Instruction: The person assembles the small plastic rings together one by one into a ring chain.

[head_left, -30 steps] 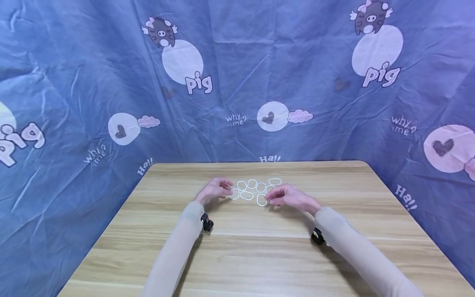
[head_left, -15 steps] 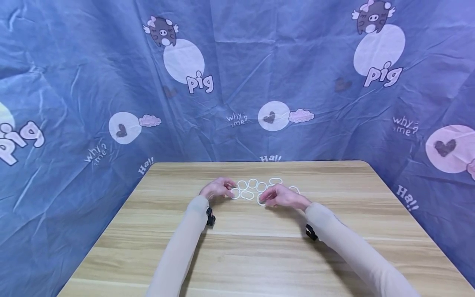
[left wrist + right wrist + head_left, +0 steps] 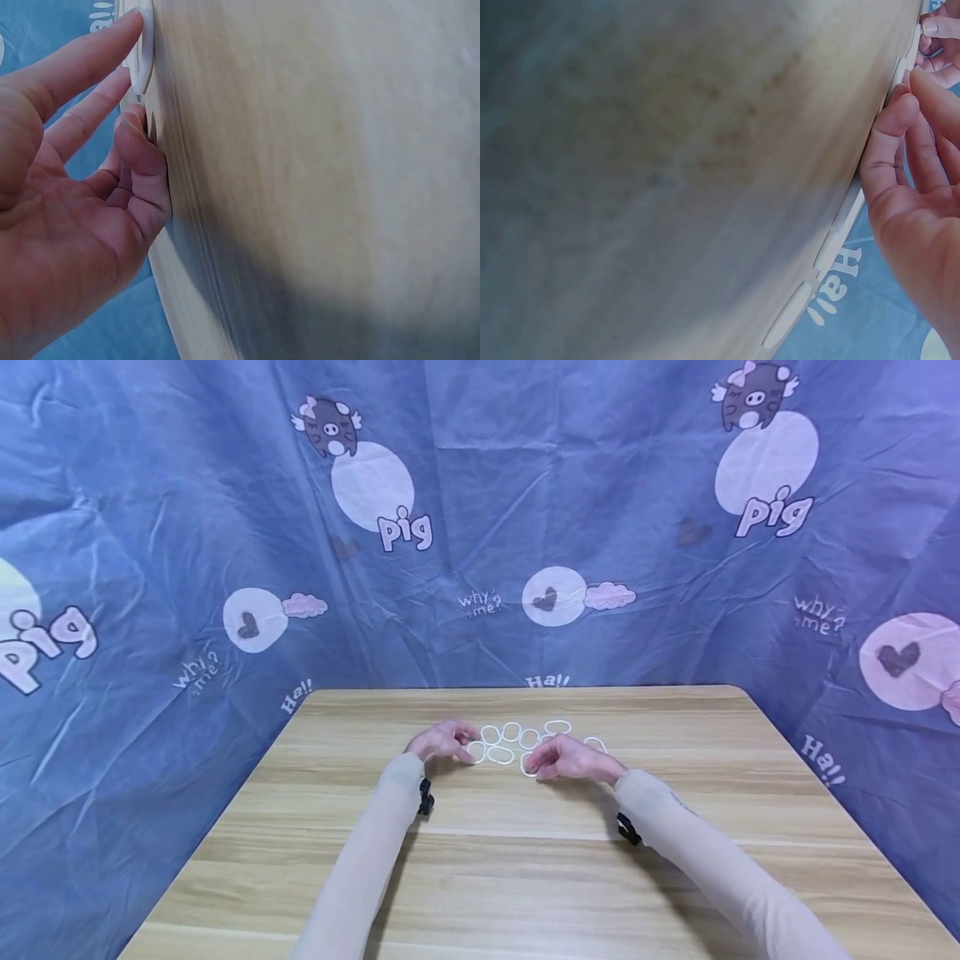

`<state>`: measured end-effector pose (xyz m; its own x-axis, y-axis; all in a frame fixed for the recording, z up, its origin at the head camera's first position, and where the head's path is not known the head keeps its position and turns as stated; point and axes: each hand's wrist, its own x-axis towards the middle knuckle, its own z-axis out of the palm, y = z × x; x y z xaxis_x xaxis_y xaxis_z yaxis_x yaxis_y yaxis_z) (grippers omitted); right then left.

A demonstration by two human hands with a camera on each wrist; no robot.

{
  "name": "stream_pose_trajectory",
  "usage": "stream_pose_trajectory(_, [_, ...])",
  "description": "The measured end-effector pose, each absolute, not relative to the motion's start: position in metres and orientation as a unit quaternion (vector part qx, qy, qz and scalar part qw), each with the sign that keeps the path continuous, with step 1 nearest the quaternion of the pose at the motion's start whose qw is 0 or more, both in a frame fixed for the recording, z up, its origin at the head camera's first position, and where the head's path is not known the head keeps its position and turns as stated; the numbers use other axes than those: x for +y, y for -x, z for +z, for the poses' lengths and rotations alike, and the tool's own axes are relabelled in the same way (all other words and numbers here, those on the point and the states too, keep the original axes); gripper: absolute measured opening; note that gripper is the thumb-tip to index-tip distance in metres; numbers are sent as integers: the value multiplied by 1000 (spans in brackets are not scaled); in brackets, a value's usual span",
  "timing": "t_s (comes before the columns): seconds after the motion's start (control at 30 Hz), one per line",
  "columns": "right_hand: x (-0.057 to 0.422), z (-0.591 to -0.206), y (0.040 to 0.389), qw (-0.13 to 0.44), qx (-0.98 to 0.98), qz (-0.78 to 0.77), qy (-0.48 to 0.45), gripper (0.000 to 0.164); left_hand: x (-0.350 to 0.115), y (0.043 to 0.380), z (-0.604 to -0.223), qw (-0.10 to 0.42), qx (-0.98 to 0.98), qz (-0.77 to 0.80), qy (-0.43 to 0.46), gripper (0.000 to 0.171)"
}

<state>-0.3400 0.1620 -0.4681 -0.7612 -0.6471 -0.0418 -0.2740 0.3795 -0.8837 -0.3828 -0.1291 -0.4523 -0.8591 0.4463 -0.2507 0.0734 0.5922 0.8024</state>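
Several thin white oval rings lie in a loose cluster near the far part of the table. In the head view my left hand [image 3: 444, 742] is at the leftmost white ring [image 3: 483, 753], thumb at its near side and a finger at its far side. The left wrist view shows the thumb tip on that ring, seen edge-on, with the other fingers bent beneath. My right hand [image 3: 573, 758] pinches the nearest white ring [image 3: 522, 767] by its right side, thumb and fingertips together. Its fingers cover part of that ring, and another ring is mostly hidden behind the hand.
Between the hands lie an oval ring [image 3: 500, 763] and more rings behind it. One white ring [image 3: 557, 722] lies farther back, and another [image 3: 595, 738] is beyond the right wrist. A blue printed curtain [image 3: 480, 527] hangs behind the wooden table [image 3: 480, 877].
Both hands have moved: the left slightly right onto the leftmost ring, the right leftward over the nearest ring, uncovering a ring at the right. Over the last half second they barely move.
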Motion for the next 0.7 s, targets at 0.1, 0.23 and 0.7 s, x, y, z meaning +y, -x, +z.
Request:
stream_pose_trajectory(0.1, [164, -466, 338, 197, 810, -471, 288, 21, -127, 383, -454, 214, 872, 413, -155, 49])
stream_pose_trajectory(0.23, [167, -466, 337, 209, 806, -470, 293, 17, -128, 381, -454, 216, 874, 405, -160, 50])
stream_pose_trajectory(0.7, [155, -466, 337, 149, 855, -380, 320, 50, -129, 384, -455, 234, 867, 407, -168, 52])
